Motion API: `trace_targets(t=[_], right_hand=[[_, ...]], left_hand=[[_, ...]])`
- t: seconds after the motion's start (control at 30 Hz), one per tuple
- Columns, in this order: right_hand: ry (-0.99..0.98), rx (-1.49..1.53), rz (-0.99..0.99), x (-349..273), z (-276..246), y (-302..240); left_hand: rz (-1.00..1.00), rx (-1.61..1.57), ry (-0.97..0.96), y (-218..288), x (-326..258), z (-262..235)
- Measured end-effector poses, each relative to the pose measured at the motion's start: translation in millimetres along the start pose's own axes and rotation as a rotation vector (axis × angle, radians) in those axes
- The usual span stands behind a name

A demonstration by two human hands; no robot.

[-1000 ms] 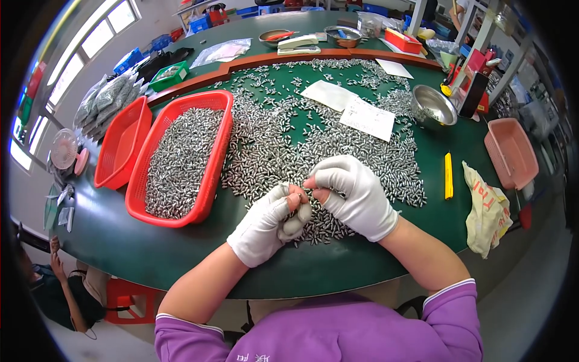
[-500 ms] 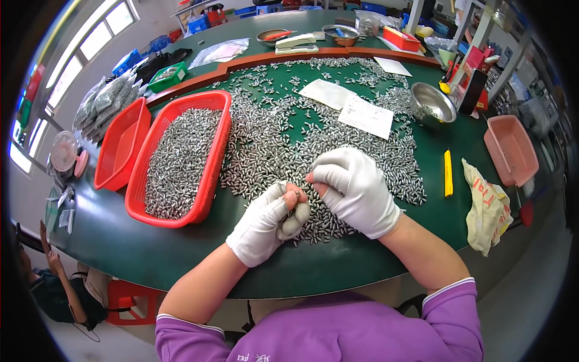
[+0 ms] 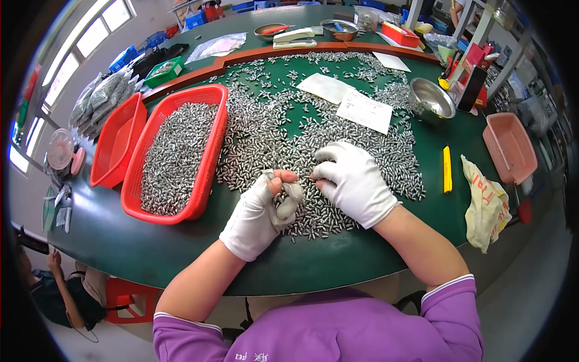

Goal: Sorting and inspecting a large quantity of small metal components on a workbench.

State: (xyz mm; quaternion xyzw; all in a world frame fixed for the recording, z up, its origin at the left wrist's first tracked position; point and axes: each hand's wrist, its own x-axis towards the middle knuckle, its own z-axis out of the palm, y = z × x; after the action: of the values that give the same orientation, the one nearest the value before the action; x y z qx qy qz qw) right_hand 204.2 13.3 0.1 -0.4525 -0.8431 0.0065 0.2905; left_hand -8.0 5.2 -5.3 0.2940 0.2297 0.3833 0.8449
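Observation:
Small silvery, bullet-shaped metal parts (image 3: 253, 145) lie spread in a thick layer over the green table. Above their near edge is my left hand (image 3: 256, 211), in a white glove with bare thumb and index tips. Its fingers are curled in and the thumb presses against the index finger; whatever they hold is hidden. My right hand (image 3: 353, 184), gloved the same way, is closed in a pinch low over the parts, just right of the left hand. Anything between its fingertips is too small to make out. The hands are apart.
A red basket (image 3: 220, 127) full of the same parts stands left, beside another red basket (image 3: 95, 175). Papers (image 3: 365, 113) lie on the parts. At right are a steel bowl (image 3: 443, 108), yellow cutter (image 3: 447, 169), cloth bag (image 3: 482, 211) and pink basket (image 3: 512, 151).
My left hand has shifted slightly left, its index finger now straighter over the thumb. My right hand stays close to its place, its fingertips drawn closer together. The view has shifted slightly.

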Motion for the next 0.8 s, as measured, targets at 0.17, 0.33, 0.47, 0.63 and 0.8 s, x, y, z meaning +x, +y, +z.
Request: trace_targets(t=[0.17,0.33,0.47,0.63,0.8], right_hand=[[0.007,0.033,-0.015,1.8,0.5,-0.9],[-0.031,0.046,0.007,3.2,2.0,-0.6],[0.026,-0.001,-0.002,1.4,2.4,2.1],[-0.006,0.036,-0.02,2.5,-6.8,-3.3],[-0.043,-0.004,0.03,-0.6,-6.3,-4.6]], left_hand=[[-0.006,-0.025,0.001,-2.0,1.2,-0.8],[-0.015,-0.027,-0.007,-1.4,0.4,0.0],[0.001,-0.027,-0.01,-1.7,0.2,-1.5],[0.0,-0.032,-0.016,-1.5,0.5,-0.6],[0.005,-0.03,-0.007,-1.8,0.6,-0.3]])
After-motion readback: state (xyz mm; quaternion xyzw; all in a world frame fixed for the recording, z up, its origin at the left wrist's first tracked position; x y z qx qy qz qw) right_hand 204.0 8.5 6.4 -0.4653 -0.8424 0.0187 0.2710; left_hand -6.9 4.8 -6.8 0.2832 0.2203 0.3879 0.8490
